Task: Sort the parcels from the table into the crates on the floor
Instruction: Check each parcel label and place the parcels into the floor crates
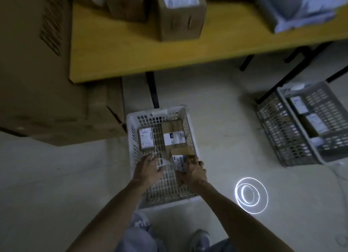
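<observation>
**Both hands low in the white crate, the right one holding a small parcel**

The person bends over a white crate (131,131) that stands on the floor in front of the bench (116,50). The right hand (194,173) is inside the crate at its near right side. Its fingers (194,160) are curled round a small parcel (179,162), a brown box with a white and blue label turned upward. The left hand (147,169) is just beside it, over the perforated bottom of the crate. Its fingers are spread wide and hold nothing; whether they touch the bottom is hard to tell in the dim, blurred picture.

Two more parcels lie in the far half of the same crate. The flat parcel (146,138) with a pale label is on the left. The brown box (173,137) with a white label is on the right, just beyond the small parcel.

A grey crate (282,131) stands on the floor well apart to the right, partly under the bench, and it holds two labelled parcels (299,105). On the bench there are still cardboard boxes (178,16) and a plastic-wrapped parcel (301,9). Large cartons (33,73) stand at the left of the bench. A bright ring of light (251,195) lies on the floor between the two crates, near the person's right forearm. One shoe (200,238) shows at the lower edge.
</observation>
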